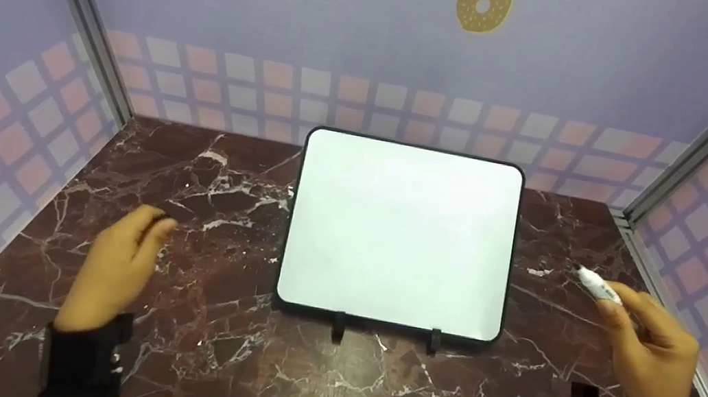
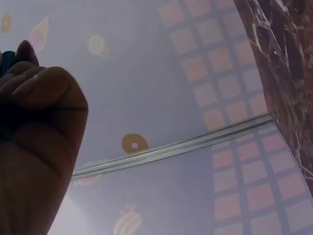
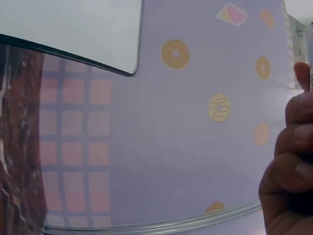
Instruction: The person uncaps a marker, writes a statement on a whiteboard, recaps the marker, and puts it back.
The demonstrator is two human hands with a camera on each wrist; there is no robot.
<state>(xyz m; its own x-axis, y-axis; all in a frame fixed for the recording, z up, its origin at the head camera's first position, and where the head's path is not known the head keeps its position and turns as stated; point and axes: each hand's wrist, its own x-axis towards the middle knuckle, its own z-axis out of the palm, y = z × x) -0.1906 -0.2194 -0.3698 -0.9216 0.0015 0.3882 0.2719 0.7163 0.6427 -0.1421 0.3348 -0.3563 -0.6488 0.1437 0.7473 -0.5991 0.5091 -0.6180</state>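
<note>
Dark marble tabletop (image 1: 213,359), pastel walls around it. Right hand (image 1: 653,358) pinches a white marker (image 1: 598,286) just off the right edge of the whiteboard (image 1: 401,233), tip bare as far as I can tell. Left hand (image 1: 116,265) is curled round something small and dark, probably the cap. Board stands propped and totally blank, so I'd say writing hasn't started.

Dark marble tabletop (image 1: 220,360), lilac walls (image 1: 364,27) with donut print (image 1: 483,3), checkered band below.
</note>
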